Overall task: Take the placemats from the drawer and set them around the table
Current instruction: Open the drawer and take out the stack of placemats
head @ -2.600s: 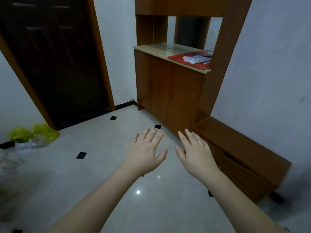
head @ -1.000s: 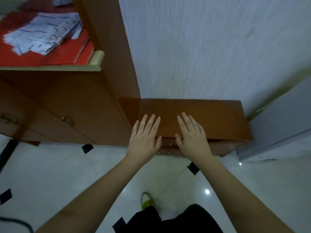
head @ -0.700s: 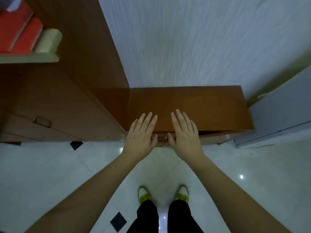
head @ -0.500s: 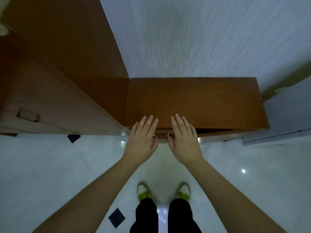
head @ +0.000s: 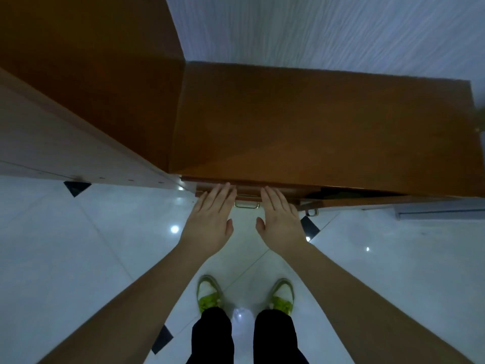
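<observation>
I look straight down at a low brown wooden cabinet against the wall. Its drawer front shows just under the top's front edge, with a brass handle between my hands. My left hand is flat and open, fingertips at the drawer front left of the handle. My right hand is flat and open too, fingertips at the drawer front right of the handle. To the right a second drawer stands slightly ajar with a dark gap. No placemats are visible.
A taller wooden cabinet rises on the left, close beside the low one. The floor is glossy white tile with small black diamonds. My feet in green-and-white shoes stand right in front of the drawer. A grey door edge sits at the right.
I have walked up to the low cabinet and bent over it. Both hands dropped from above the cabinet top to the drawer front, either side of the handle.
</observation>
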### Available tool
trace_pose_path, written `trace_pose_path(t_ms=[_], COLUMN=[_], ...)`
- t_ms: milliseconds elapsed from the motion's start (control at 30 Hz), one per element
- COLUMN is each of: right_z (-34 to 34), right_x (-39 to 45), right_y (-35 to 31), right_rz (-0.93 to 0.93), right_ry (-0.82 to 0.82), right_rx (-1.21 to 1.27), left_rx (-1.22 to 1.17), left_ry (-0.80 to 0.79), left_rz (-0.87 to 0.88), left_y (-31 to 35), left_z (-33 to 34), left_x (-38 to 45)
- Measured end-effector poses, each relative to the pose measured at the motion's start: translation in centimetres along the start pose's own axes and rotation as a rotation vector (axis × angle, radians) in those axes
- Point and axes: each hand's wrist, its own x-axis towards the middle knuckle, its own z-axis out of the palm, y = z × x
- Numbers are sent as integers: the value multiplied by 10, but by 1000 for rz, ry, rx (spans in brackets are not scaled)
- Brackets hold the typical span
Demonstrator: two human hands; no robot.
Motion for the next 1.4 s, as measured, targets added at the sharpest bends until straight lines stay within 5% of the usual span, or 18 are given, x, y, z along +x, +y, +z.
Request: trace_pose_path(t_ms=[500, 833, 1133, 1233, 1400], right_z=[90, 104, 109, 97, 67], right_x=[67, 55, -5, -31, -59], right_y=[24, 22, 17, 10, 6], right_rz=[84, 89, 25, -52, -113], right_ry=[-210, -229, -385, -286, 163], right_rx=[-55, -48, -79, -82, 40], left_rx=[2, -37, 27, 6, -29], left_ry=[-118, 174, 124, 75, -2], left_rz=[56, 185, 63, 85, 61], left_y=[-14, -20, -17, -17, -10], left_z=[94, 93, 98, 100, 91], left_x=[40, 22, -15, -31, -43])
